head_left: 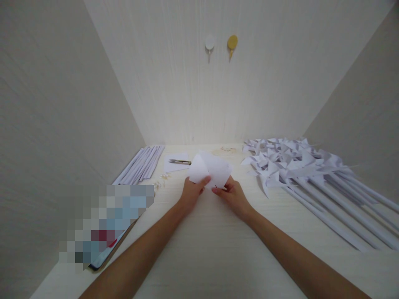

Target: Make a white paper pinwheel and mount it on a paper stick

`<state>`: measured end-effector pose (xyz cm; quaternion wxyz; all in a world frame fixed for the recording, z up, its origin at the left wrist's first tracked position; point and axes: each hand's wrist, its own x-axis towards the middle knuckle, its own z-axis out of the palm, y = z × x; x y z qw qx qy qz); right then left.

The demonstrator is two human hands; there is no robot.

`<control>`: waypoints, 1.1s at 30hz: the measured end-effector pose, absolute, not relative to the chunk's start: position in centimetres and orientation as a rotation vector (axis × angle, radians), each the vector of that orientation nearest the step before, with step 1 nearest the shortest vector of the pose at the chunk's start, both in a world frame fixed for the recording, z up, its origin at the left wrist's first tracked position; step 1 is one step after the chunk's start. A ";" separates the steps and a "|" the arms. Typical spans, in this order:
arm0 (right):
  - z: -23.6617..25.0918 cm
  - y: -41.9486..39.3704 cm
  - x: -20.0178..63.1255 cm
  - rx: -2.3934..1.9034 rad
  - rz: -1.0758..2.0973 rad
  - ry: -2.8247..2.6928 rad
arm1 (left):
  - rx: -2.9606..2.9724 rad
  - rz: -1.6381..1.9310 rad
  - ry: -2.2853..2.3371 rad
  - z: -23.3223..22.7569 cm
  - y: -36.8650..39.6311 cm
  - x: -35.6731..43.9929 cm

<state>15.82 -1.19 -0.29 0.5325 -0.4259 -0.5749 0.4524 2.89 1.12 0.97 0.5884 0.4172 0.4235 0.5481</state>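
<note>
Where hands (215, 193) meet, curved white paper (210, 169).

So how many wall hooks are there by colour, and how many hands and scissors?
White wall hook: 1
Yellow wall hook: 1
Hands, left hand and right hand, both with a grip on the white paper sheet: 2
Scissors: 1
Total: 5
</note>
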 end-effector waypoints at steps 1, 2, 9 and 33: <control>-0.2 -1.3 15.8 -1.010 1.076 -1.364 | 0.901 1.312 0.978 1.1 1.3 2.7; -0.2 -1.3 15.9 -1.013 1.065 -1.361 | 0.847 1.359 0.952 1.3 1.5 2.5; 0.4 -1.7 15.8 -1.027 1.031 -1.362 | 0.755 1.429 0.859 2.0 2.0 1.9; 1.3 -1.0 16.2 -0.819 1.307 -0.596 | 1.040 1.317 0.898 1.1 1.5 2.6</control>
